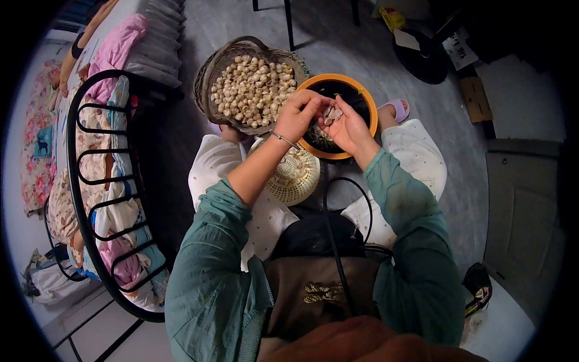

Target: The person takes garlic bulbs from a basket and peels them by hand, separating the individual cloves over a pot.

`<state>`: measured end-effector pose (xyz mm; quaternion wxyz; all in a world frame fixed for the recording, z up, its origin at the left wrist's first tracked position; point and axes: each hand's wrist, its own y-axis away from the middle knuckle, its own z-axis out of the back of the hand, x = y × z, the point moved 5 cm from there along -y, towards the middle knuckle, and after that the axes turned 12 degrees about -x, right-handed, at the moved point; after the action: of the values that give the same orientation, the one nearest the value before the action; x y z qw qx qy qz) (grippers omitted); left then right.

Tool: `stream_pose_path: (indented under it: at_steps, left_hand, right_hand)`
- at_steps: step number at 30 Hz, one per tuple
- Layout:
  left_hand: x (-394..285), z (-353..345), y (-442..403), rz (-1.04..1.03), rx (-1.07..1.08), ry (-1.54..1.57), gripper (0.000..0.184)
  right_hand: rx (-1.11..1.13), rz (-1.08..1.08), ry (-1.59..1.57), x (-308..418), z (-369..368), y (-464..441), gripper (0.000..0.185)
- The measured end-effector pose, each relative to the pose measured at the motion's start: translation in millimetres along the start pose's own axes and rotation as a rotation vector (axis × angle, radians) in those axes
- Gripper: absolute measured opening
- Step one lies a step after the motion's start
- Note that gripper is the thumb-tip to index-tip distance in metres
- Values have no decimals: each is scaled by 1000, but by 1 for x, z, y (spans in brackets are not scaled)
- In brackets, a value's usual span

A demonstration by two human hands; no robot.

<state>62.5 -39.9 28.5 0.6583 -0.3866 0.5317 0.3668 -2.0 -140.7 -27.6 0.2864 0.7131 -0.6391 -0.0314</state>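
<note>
My right hand (350, 128) is cupped palm up over an orange-rimmed tub (373, 123), its fingers curled around pale garlic cloves (331, 114) with papery skin. Close against it, my left hand (297, 114) has its fingers bent and pinched together; whatever lies between the fingertips is hidden. Dark lining shows inside the tub, with pale scraps at its bottom. To the left stands a woven basket (205, 90) heaped with garlic bulbs (256, 90). Between my knees sits a cream perforated plastic basket (304, 181), holding some pale pieces.
A black metal bed frame (71, 151) with bedding stands at the left, where another person's arm (66, 69) shows. Dark furniture legs (289, 27) are ahead. A cardboard box (475, 99) and grey cabinet (518, 199) stand right. A black cable (329, 223) hangs before me.
</note>
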Motion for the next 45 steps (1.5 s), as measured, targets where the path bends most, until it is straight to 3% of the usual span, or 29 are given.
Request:
stream_pose_path:
  at_steps: [1, 3, 6, 15, 24, 37, 41, 45]
  left_hand:
    - [5, 2, -2, -1, 1, 0, 14]
    - [4, 10, -6, -249, -110, -241, 12]
    - [-2, 14, -3, -378, -170, -340, 10]
    - [-21, 3, 8, -631, -131, -514, 24]
    - [-22, -6, 14, -591, -68, -470, 25]
    - [-11, 3, 8, -544, -141, -458, 9]
    - [-3, 22, -6, -512, -300, -387, 10]
    - [22, 51, -24, -331, -396, -257, 11]
  right_hand:
    - [0, 1, -1, 0, -1, 1, 31]
    - [-80, 40, -8, 2, -1, 2, 32]
    - [-49, 34, -114, 2, 1, 1, 27]
    - [-85, 165, -51, 9, 1, 2, 19]
    - [-72, 147, -38, 14, -3, 3, 35]
    - [112, 46, -123, 7, -9, 1, 37]
    - [-7, -9, -15, -1, 2, 0, 36]
    - [-168, -132, 129, -39, 26, -4, 36]
